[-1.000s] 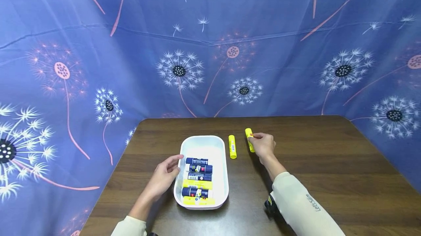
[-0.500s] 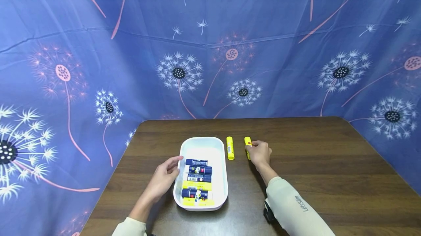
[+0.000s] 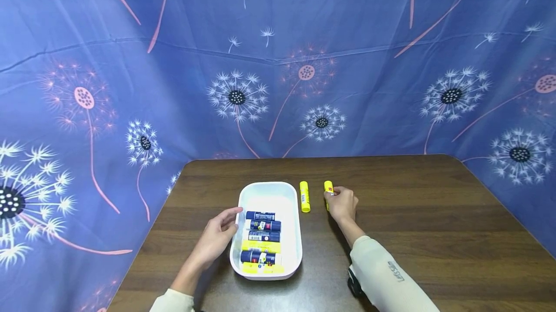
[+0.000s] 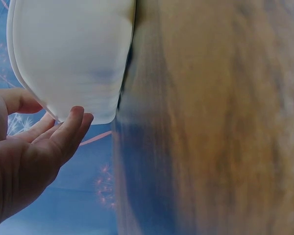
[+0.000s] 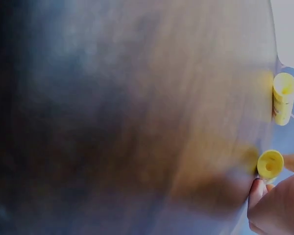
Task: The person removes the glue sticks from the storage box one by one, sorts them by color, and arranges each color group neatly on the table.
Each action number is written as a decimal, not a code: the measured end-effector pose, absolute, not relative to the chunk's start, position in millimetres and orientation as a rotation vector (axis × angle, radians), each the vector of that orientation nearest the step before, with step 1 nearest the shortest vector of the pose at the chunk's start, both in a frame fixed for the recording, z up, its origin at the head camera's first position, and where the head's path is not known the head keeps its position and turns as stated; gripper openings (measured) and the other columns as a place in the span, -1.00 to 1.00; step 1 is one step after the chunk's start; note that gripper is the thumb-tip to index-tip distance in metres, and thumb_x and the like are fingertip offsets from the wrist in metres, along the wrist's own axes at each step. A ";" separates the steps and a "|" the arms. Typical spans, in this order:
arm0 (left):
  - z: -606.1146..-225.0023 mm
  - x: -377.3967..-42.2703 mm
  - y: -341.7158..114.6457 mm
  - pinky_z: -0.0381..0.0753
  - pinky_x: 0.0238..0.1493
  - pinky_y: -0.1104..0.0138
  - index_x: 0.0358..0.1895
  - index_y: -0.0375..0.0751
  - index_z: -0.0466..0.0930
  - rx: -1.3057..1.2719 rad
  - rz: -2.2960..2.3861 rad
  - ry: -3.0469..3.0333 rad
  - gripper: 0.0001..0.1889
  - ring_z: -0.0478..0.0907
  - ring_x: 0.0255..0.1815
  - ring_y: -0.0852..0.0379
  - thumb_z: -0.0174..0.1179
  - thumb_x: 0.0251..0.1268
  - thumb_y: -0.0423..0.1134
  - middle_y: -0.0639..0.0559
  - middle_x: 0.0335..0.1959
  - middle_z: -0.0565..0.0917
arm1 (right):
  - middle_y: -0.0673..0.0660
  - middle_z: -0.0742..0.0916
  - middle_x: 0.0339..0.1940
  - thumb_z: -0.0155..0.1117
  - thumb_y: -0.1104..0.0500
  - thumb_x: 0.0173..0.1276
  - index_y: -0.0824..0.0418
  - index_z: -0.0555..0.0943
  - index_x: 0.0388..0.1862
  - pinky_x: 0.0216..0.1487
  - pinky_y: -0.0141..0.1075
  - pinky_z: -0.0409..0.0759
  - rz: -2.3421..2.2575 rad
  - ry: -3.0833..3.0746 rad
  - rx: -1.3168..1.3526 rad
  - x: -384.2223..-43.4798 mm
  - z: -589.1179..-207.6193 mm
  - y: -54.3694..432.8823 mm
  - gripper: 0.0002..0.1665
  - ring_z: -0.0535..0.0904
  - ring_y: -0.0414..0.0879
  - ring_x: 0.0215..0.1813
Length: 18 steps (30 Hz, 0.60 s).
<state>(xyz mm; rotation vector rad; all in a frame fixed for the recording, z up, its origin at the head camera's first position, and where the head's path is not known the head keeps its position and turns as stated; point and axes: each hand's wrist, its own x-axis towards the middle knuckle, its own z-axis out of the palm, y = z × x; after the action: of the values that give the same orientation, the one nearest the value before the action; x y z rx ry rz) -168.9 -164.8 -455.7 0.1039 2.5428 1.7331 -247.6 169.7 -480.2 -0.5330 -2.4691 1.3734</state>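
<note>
Yellow glue stick point(image 3: 328, 187) at the table point(image 3: 412, 205), right of the white tray point(image 3: 265, 197), pinched between thumb and fingers of right hand point(image 3: 343, 204). Second yellow stick point(image 3: 305, 197) lies between it and tray, roughly parallel, apart from both. Left hand point(image 3: 215, 234) touches tray's left edge, fingers loosely spread. Inside tray: four blue sticks point(image 3: 264, 236), two yellow ones point(image 3: 261, 246), lying crosswise.

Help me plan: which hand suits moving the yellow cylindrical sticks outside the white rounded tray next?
Likely the right hand: it pinches one yellow stick, near the other stick; the left hand is across the white tray.
</note>
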 end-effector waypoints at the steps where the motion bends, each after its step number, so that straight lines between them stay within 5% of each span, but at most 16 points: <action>1: -456.2 -168.8 -164.6 0.44 0.49 -0.14 0.38 -0.28 0.51 0.101 1.737 2.541 -0.56 0.46 0.47 -0.29 0.06 0.49 -0.45 -0.32 0.42 0.54 | 0.37 0.79 -0.03 0.36 0.16 0.33 0.43 0.69 0.11 0.26 0.16 0.54 1.378 -2.469 -0.535 -247.4 -480.0 170.9 -0.55 0.54 0.34 0.25; 8: -455.1 -166.3 -165.1 0.47 0.46 -0.13 0.39 -0.31 0.49 0.103 1.757 2.525 -0.56 0.47 0.46 -0.32 0.05 0.50 -0.46 -0.35 0.43 0.51 | 0.38 0.77 0.08 0.27 0.07 0.46 0.42 0.64 0.22 0.31 0.15 0.56 1.364 -2.464 -0.475 -248.9 -465.6 180.0 -0.48 0.55 0.35 0.28; 13: -452.4 -164.9 -165.8 0.49 0.45 -0.15 0.38 -0.32 0.50 0.123 1.775 2.510 -0.57 0.47 0.45 -0.34 0.06 0.49 -0.46 -0.38 0.43 0.51 | 0.28 0.81 0.05 0.29 0.05 0.46 0.32 0.68 0.20 0.03 -0.23 0.68 1.352 -2.434 -0.254 -252.5 -436.9 177.1 -0.53 0.74 0.10 0.04; 18: -452.3 -165.4 -165.6 0.48 0.45 -0.14 0.37 -0.32 0.51 0.129 1.792 2.503 -0.57 0.47 0.46 -0.33 0.08 0.48 -0.46 -0.37 0.42 0.51 | 0.32 0.78 0.15 0.33 0.24 0.44 0.34 0.65 0.25 -0.01 -0.58 0.64 1.809 -2.353 0.108 -252.6 -407.5 160.8 -0.57 0.73 -0.21 0.00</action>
<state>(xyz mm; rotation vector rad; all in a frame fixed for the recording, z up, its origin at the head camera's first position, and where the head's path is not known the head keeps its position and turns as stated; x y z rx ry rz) -165.4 -165.6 -452.3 0.1289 2.5025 1.7915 -252.6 160.8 -407.5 0.1076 -2.3535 1.8094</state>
